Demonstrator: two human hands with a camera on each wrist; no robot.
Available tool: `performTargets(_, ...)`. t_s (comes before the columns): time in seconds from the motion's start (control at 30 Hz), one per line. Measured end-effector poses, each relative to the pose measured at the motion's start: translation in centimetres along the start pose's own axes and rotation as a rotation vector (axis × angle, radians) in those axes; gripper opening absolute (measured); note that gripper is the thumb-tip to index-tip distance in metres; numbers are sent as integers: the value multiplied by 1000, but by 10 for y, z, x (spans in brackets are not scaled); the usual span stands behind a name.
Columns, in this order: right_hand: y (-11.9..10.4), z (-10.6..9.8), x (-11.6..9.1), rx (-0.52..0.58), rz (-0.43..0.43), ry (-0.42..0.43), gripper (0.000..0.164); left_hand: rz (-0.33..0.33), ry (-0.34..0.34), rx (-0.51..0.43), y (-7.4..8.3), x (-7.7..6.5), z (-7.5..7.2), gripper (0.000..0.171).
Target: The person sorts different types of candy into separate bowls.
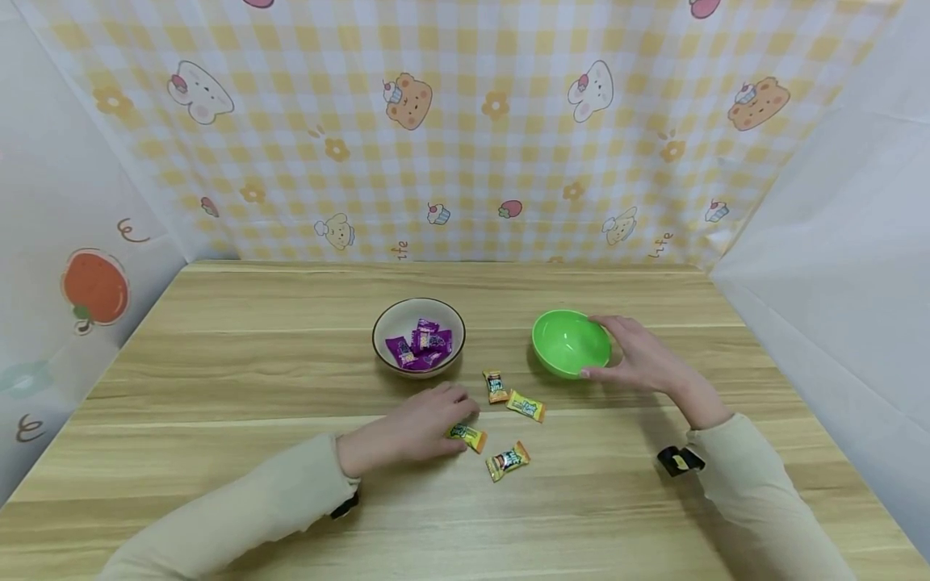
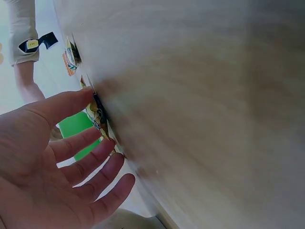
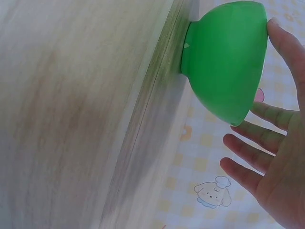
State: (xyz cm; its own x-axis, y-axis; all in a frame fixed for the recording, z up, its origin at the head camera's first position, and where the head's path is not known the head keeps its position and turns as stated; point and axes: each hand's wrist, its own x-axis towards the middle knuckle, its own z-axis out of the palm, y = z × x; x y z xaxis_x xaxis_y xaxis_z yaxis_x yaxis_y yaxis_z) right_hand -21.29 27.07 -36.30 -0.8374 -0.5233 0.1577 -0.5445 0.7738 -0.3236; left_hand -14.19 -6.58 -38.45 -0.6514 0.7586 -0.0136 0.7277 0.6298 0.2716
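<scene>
My left hand (image 1: 417,421) is low over the table, its thumb and fingers spread around a yellow wrapped candy (image 1: 468,436). In the left wrist view the thumb and index finger are apart, with that candy (image 2: 96,117) showing between them. My right hand (image 1: 639,359) touches the rim of a green bowl (image 1: 570,345), thumb on the near side and fingers on the far side. The right wrist view shows the bowl (image 3: 224,62) upright on the table, with the other fingers extended loosely. No contents show inside it.
More yellow candies lie between the hands: one (image 1: 496,386) near the bowls, another (image 1: 526,405) beside it, a third (image 1: 508,461) closer to the front. A beige, dark-rimmed bowl (image 1: 381,351) holds several purple wrapped candies (image 1: 429,340). A checked curtain (image 1: 465,161) hangs behind the wooden table (image 1: 254,363).
</scene>
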Motion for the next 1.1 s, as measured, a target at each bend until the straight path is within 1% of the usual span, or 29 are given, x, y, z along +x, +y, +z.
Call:
performTargets(0.17, 0, 0, 0, -1, 1, 1, 86, 4, -5, 27, 0, 5, 2, 30)
performTargets(0.23, 0, -1, 0, 0, 4, -1, 86, 0, -7, 21, -1, 6, 2, 26)
performTargets(0.37, 0, -1, 0, 2, 12, -8, 86, -5, -9, -22, -2, 7, 2, 21)
performTargets(0.57, -1, -1, 0, 1, 17, -14, 86, 7, 3, -110, -2, 7, 1, 23)
performTargets(0.67, -2, -1, 0, 0, 19, -17, 86, 4, 3, -161, -2, 7, 1, 23)
performTargets(0.77, -2, -2, 0, -2, 27, -27, 87, 3, 4, -193, -2, 6, 2, 23)
performTargets(0.93, -3, -3, 0, -1, 37, -38, 89, 32, 39, -241, 0, 8, 2, 21)
performTargets(1.03, -3, -3, 0, 1, 35, -37, 89, 34, 54, -309, 0, 10, 1, 18)
performTargets(1.1, -3, -3, 0, 3, 32, -36, 89, 13, 57, -389, 1, 12, 0, 17)
